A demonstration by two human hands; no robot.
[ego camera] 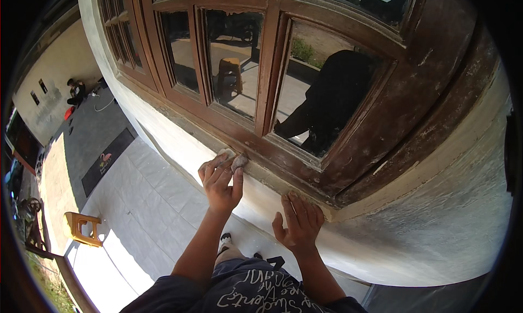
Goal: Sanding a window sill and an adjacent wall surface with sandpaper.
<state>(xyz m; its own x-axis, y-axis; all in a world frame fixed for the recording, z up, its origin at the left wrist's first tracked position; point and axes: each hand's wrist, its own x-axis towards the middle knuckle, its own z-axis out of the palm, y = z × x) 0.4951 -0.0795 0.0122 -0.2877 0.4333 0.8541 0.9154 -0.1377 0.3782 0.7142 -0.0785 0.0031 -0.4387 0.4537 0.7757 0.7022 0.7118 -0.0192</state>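
My left hand [220, 188] presses a small folded, dusty sheet [239, 162], which looks like sandpaper, against the window sill [267, 179]. Its pale edge shows past the fingertips, and the fingers hide the rest. Farther right along the same ledge rests my right hand [300, 223], fingers slightly spread and nothing in it. Above both hands stands a brown wooden window frame [282, 149] with several glass panes [233, 63]. Dust and pale scuffs mark the wood. A white plastered wall [392, 247] runs below and to the right of the sill.
A yellow plastic stool [83, 229] stands on the grey tiled floor [151, 198] to the left. Beyond it lies a dark mat [108, 161] with a flamingo picture. Far off, a person [76, 93] sits against a wall near a red item [69, 113].
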